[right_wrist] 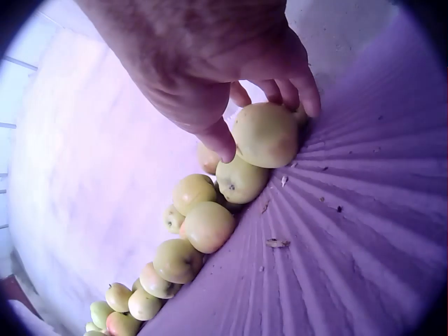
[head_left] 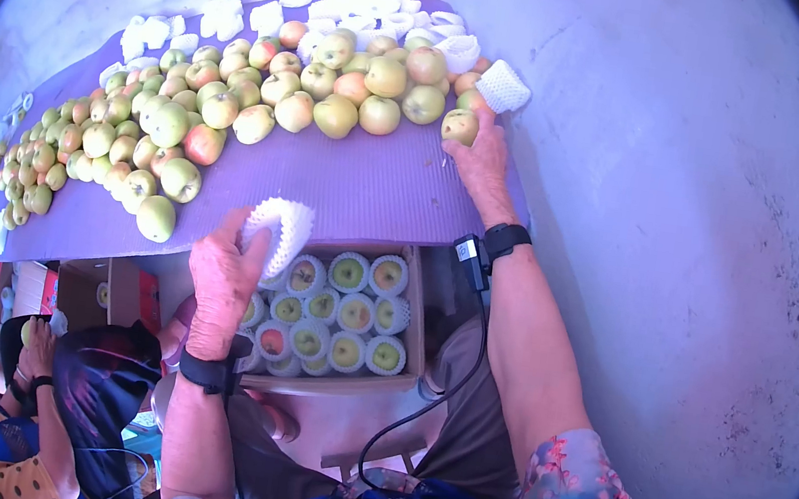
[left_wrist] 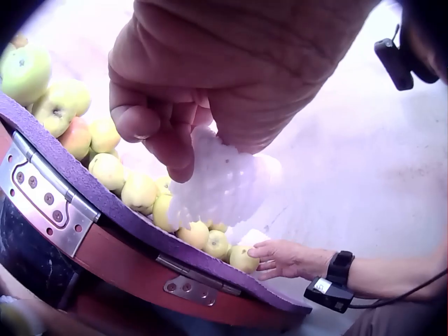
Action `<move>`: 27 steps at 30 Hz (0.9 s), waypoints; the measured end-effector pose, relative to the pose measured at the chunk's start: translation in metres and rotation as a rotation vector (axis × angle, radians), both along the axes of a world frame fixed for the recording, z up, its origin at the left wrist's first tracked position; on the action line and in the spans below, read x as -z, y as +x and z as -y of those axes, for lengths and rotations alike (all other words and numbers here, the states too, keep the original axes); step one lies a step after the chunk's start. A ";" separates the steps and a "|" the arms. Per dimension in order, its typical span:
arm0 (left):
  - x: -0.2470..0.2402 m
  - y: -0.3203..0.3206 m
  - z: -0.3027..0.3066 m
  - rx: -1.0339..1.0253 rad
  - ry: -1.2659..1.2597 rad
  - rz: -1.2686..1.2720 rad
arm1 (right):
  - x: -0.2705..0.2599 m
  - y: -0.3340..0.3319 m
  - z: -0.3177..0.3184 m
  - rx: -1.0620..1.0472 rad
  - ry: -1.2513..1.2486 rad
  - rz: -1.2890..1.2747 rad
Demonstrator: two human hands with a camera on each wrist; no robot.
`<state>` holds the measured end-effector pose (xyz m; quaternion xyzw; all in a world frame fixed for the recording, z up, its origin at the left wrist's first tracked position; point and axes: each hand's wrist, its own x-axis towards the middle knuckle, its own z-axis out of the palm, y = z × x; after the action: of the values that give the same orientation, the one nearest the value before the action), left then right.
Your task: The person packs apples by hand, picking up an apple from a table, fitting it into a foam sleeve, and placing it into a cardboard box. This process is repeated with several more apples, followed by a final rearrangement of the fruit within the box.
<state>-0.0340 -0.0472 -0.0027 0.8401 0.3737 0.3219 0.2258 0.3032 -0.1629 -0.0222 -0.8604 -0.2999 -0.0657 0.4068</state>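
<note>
My left hand (head_left: 223, 272) pinches a white foam net sleeve (head_left: 278, 234) between thumb and fingers, above the table's front edge. The left wrist view shows the foam sleeve (left_wrist: 220, 178) hanging below the curled fingers. At the right end of the apple pile, my right hand (head_left: 483, 168) grips a yellow-green apple (head_left: 457, 127). Seen from the right wrist, the fingers and thumb bend round opposite sides of this apple (right_wrist: 266, 134), which sits beside other apples (right_wrist: 210, 227).
A purple ribbed mat (head_left: 368, 180) covers the table, with a long apple pile (head_left: 221, 110) on it. White foam sleeves (head_left: 361, 7) lie behind. Below the edge, a cardboard box (head_left: 415, 343) holds apples in foam nets. A wall (head_left: 670, 184) bounds the right; another person (head_left: 43, 425) sits at left.
</note>
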 end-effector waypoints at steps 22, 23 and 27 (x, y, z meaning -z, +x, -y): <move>0.009 0.001 -0.045 -0.160 0.114 0.069 | -0.021 -0.021 -0.024 -0.476 0.555 -0.676; 0.010 0.004 -0.045 -0.185 0.129 0.028 | -0.026 -0.036 -0.025 -0.498 0.574 -0.712; 0.006 0.015 -0.034 -0.181 0.118 -0.013 | -0.052 -0.100 -0.027 -0.795 0.488 -0.592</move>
<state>-0.0188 -0.0136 -0.0089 0.8168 0.4300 0.3569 0.1435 0.2028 -0.1360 0.0298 -0.5432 -0.4505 0.2702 0.6549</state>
